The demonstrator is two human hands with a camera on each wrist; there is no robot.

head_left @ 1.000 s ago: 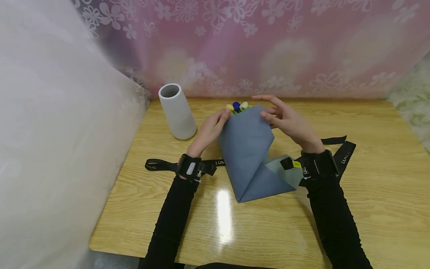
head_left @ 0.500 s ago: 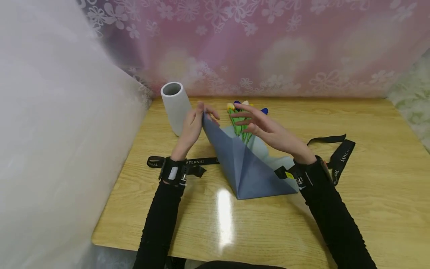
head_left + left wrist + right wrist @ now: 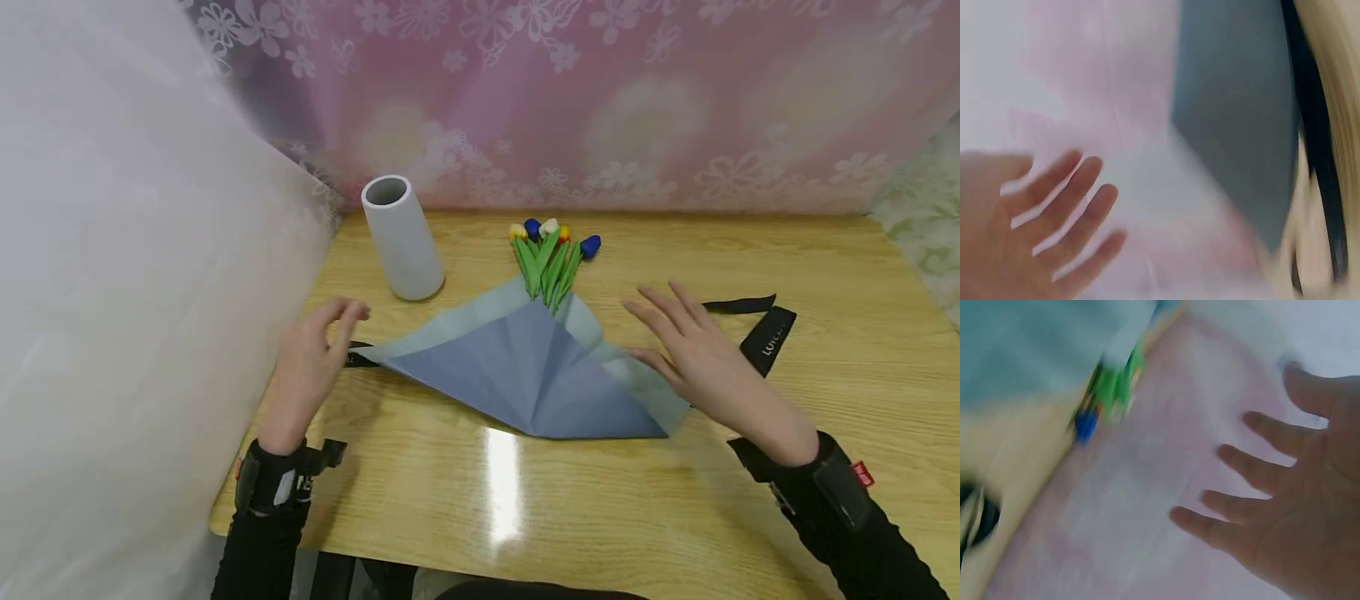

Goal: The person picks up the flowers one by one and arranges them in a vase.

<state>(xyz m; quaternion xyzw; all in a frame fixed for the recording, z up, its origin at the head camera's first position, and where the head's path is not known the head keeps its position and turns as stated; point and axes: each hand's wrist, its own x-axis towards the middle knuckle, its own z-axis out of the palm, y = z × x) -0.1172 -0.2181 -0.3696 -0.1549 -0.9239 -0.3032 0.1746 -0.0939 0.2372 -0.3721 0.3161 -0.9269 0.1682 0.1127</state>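
Note:
Blue-grey wrapping paper lies spread on the table, its front part folded up over the stems of several artificial tulips. Their blue, white and yellow heads and green leaves stick out at the back. My left hand hovers beside the paper's left corner, fingers loose, holding nothing. On the other side, my right hand is spread above the right edge of the paper, also holding nothing. In the left wrist view the paper stands apart from the fingers. The right wrist view shows the tulips blurred, away from the hand.
A white vase stands upright at the back left. Black ribbon with lettering lies to the right, partly under the paper, and another bit shows at the left corner. A pink floral curtain hangs behind the wooden table.
The left hand first held the paper's left flap over the tulips, then drew it left and let go; the flap now lies flat. Both hands have moved apart and towards the body.

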